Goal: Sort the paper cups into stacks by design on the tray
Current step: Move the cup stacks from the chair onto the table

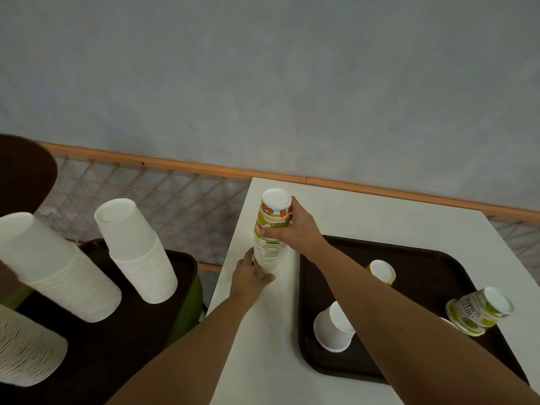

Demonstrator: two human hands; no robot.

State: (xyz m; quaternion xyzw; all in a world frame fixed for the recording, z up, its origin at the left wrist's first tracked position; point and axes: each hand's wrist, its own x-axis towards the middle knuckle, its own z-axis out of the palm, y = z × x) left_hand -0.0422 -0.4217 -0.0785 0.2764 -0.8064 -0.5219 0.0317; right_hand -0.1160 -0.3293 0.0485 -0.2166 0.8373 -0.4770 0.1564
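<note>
**Two hands steady a tall printed stack beside the tray**

The stack of fruit-print cups (270, 244) stands mouth-down on the white tabletop (380, 217), just left of the dark tray (423, 258) and not yet on it. The right hand (295, 229) has its fingers (290, 213) curled round the topmost cups. The left hand (248, 277) wraps its fingers (265, 278) round the stack near its foot. The split grip looks deliberate: a column this tall would likely lean or come apart if taken by one end only. Whether its foot rests on the tabletop or is slightly lifted cannot be told.

Three designs sit well apart on the tray, mouth-down: a plain white cup (333, 328), a yellow cup (381, 271) and a lime-print cup (479, 311) at the right edge. Each probably marks the start of its own stack. Plain white stacks (134, 249) wait on a second tray (117, 346) to the left.
</note>
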